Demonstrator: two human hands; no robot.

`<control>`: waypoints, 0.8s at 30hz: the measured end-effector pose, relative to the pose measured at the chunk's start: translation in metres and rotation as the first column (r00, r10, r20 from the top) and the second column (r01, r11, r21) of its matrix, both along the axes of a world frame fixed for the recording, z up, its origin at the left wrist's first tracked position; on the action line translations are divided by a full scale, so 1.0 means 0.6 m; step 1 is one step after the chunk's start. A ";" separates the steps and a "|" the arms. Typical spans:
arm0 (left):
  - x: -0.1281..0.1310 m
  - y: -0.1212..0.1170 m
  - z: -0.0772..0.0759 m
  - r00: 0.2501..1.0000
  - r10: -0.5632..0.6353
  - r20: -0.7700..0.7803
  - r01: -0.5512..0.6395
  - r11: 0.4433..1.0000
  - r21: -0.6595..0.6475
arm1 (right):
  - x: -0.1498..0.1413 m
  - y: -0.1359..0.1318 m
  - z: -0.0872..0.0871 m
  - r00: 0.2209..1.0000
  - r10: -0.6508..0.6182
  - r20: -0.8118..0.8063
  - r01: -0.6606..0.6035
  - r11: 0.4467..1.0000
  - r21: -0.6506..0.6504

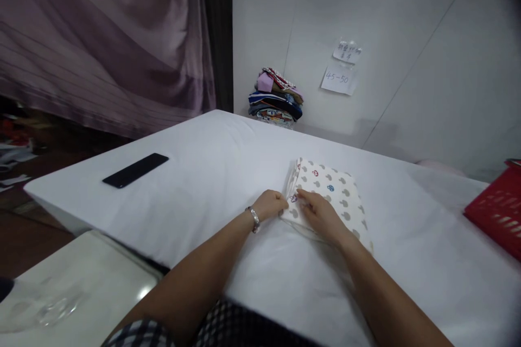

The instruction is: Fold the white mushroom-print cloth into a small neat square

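Observation:
A folded white cloth [342,195] with grey, red and blue mushroom-like prints lies on the white-covered table in front of me. Whether it is a garment cannot be made out. My left hand [272,205], with a silver bracelet at the wrist, is closed at the cloth's left edge, its fingertips pinching the layers there. Over the near left part of the same cloth rests my right hand [321,216], fingers partly stretched and apart, touching the top layer. Its palm side is hidden.
A black phone-like slab [136,170] lies on the table [203,173] at left. Stacked folded clothes [277,98] stand at the back by the wall. A red slotted basket [499,209] sits at right. Paper notes [337,79] hang on the wall; a pale stool-like surface [89,265] is near left.

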State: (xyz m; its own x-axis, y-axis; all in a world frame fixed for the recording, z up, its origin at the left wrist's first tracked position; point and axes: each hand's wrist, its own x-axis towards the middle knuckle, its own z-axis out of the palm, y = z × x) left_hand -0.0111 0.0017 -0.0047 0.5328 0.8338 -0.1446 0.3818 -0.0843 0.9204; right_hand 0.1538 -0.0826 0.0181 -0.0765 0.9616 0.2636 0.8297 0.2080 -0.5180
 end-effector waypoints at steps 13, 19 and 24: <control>0.022 0.009 0.015 0.984 0.153 -0.086 -0.126 0.958 0.258 | -0.002 0.004 -0.022 0.950 0.071 0.305 -0.083 0.996 0.029; 0.041 0.016 0.037 0.938 0.174 -0.300 -0.073 0.945 0.320 | 0.010 -0.011 0.025 0.976 0.141 0.167 -0.130 0.989 -0.076; 0.035 0.020 0.031 0.959 0.204 -0.194 -0.162 0.963 0.216 | 0.083 -0.008 0.038 0.940 -0.200 0.277 0.229 0.970 -0.076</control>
State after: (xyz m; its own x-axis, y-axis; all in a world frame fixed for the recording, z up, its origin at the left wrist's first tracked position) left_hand 0.0100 0.0136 0.0138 0.3431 0.9373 -0.0620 0.5926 -0.1648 0.7885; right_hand 0.2037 -0.0873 0.0411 0.0814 0.9841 0.1580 0.9588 -0.0341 -0.2820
